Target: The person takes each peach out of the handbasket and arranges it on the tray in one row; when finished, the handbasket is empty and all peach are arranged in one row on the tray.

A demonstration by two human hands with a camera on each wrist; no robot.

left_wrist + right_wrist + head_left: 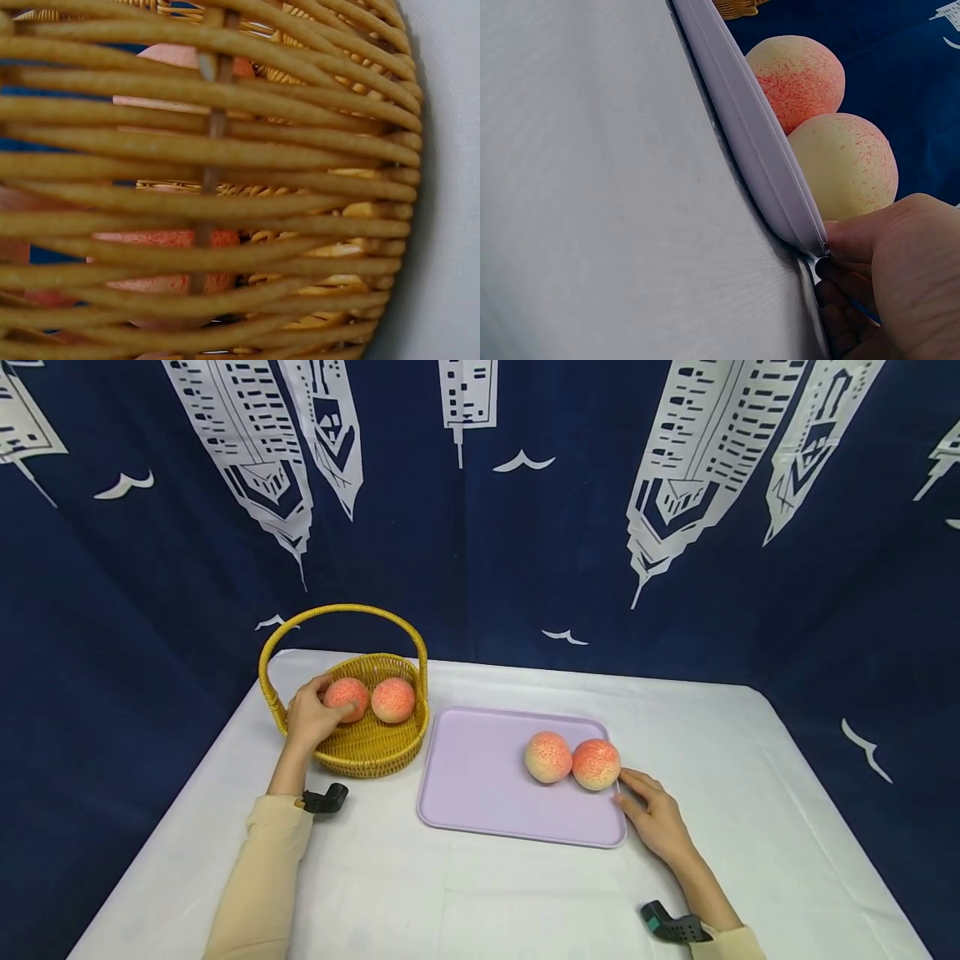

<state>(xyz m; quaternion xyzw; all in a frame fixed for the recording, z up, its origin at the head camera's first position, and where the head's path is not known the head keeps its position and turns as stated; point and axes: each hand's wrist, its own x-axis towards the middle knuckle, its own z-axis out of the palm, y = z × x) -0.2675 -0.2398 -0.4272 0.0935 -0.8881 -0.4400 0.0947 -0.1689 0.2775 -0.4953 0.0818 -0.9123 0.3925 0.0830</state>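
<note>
In the head view, my left hand [311,714] reaches over the left side of a yellow wicker basket [371,768]. Its fingers and thumb grip a pink peach [348,695] inside. Another peach [393,700] sits to its right in the basket. My right hand [658,820] is at the right edge of a lilac tray [480,777], its thumb at the rim and its fingers beside the nearest peach [596,765]. Against that one lies a paler peach [548,757]. Basket weave [300,150] covers most of the left wrist view, partly hiding the peaches.
The basket's tall arched handle [341,608] rises over its back and left side. A white cloth [525,893] covers the table. Behind hangs a dark blue curtain [465,543] with white buildings and birds. Each wrist wears a black strapped device [326,799].
</note>
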